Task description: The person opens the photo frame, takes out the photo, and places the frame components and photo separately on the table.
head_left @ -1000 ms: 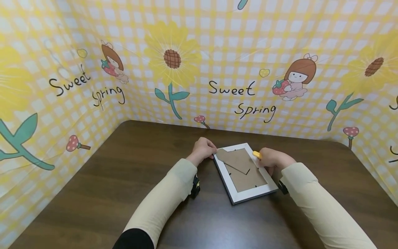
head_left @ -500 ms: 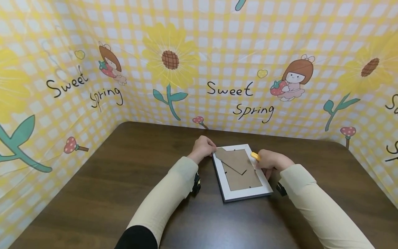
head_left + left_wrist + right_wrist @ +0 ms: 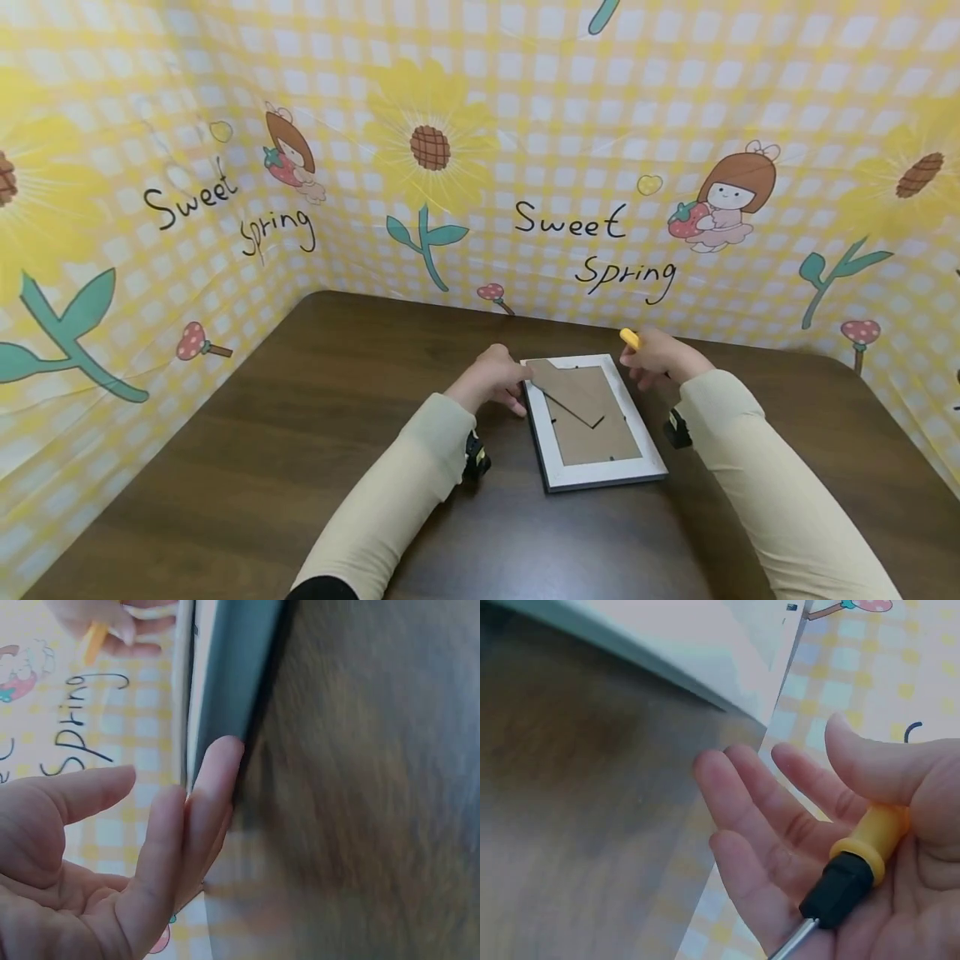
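A white picture frame (image 3: 606, 475) lies face down on the table, its brown backing board (image 3: 600, 446) and stand flap (image 3: 566, 385) showing. Small dark tabs dot the edge of the board. At the frame's far left corner is my left hand (image 3: 492, 377); in the left wrist view its fingers (image 3: 217, 776) are nearly straight against the dark side of the frame (image 3: 238, 667). My right hand (image 3: 660, 357) is off the far right corner, apart from the frame. It holds a screwdriver (image 3: 841, 889) with a yellow handle and black collar between thumb and palm, fingers loosely spread.
The dark wooden table (image 3: 360, 375) runs back to a yellow checked cloth (image 3: 480, 167) printed with flowers and lettering. This cloth hangs behind the table and along its sides. Both wrists wear small black devices (image 3: 476, 457).
The frame has turned slightly and now lies straighter. My right hand has moved off its right edge toward the back, keeping the screwdriver. My left hand's fingers have loosened at the left corner.
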Demonstrator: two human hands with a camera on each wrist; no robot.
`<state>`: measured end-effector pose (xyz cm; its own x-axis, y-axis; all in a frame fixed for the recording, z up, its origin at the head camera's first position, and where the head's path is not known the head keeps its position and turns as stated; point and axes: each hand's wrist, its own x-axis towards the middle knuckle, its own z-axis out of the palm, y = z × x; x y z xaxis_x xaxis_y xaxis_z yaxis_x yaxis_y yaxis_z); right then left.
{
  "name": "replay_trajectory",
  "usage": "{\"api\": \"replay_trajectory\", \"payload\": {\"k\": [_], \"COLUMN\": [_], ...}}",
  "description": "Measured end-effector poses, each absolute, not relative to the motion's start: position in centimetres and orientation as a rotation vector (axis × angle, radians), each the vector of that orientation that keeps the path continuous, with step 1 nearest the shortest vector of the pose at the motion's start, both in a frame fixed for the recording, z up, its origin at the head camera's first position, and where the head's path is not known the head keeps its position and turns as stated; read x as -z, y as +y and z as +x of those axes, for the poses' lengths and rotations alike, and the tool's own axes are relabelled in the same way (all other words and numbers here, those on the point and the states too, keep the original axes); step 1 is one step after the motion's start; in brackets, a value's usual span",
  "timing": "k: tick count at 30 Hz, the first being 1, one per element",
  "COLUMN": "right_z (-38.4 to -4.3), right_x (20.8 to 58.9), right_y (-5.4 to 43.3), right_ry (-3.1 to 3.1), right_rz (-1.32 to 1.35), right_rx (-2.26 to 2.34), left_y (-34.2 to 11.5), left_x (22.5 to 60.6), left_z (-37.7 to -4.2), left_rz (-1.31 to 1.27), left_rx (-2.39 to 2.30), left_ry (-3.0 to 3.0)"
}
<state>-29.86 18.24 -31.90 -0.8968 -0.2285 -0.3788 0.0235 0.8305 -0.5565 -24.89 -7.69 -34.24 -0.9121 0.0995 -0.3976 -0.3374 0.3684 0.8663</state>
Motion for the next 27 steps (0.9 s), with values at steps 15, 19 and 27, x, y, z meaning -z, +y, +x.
{"api": "replay_trajectory", "payload": {"k": [15,19,27], "right_z": [-30.2,-30.3,-30.2], "right_x": [34.0,34.0,34.2], "right_y": [17.6,17.6,17.3], "right_ry": [2.487,2.496,2.499], "right_rz": [-0.067,-0.065,-0.031], "right_rx": [0.810,0.797,0.822], "left_y": [-5.8,-5.9,-6.0], "left_x": [35.4,35.4,35.7], "left_z": [-23.0,-23.1,-23.4], "left_rz": [-0.146,-0.127,-0.132], "left_rx": [-1.462,-1.442,-1.458], "left_ry": [2.327,2.356,2.344]}}
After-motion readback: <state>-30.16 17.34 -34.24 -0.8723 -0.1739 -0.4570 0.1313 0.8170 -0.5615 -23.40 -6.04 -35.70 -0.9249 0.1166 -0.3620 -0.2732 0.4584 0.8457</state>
